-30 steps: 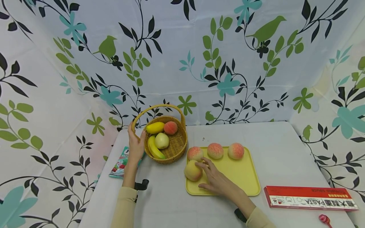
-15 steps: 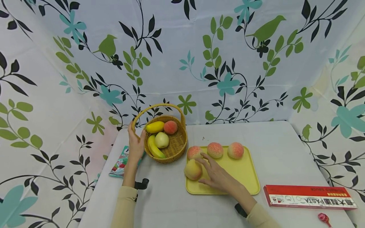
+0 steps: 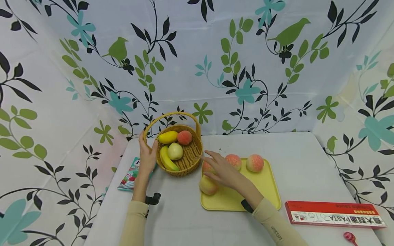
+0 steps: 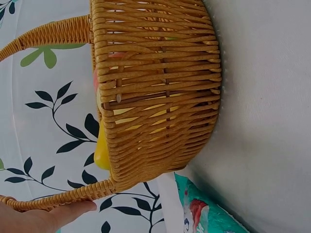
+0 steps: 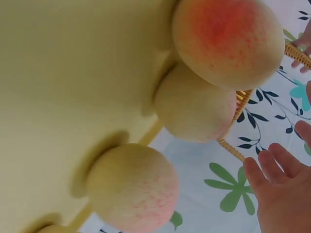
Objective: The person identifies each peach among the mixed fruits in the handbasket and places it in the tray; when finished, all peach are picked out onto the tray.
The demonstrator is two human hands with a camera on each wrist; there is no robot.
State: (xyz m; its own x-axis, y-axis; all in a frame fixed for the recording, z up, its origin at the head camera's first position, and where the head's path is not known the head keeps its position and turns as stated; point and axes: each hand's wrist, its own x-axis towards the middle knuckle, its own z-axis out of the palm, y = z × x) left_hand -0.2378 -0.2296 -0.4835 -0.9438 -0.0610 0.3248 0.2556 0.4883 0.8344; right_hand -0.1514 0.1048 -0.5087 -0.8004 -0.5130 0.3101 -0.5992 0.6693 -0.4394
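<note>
The wicker basket [image 3: 192,155] stands at the back left of the table, holding a banana [image 3: 166,160], a yellow oblong fruit [image 3: 167,137], a reddish peach [image 3: 184,137] and a pale green round fruit [image 3: 175,151]. My left hand [image 3: 148,155] holds the left side of its handle [image 4: 73,194]. Over the left part of a yellow tray [image 3: 258,191], my right hand [image 3: 226,172] hovers with fingers spread, fingertips close to the basket's right rim. Several peaches [image 3: 254,163] rest on the tray; the hand partly hides the left ones, including the front one [image 3: 208,186]. The right wrist view shows nothing held by the hand [image 5: 286,204].
A teal snack bag [image 3: 130,176] lies left of the basket, partly behind the left arm. On the right are a red and white pasta box [image 3: 335,214] and a red lollipop [image 3: 350,236]. Patterned cloth [image 3: 184,82] hangs behind the table.
My right hand has moved from beside the front-left peach, up and left over the back-left peach towards the basket. The left hand and the basket have stayed in place.
</note>
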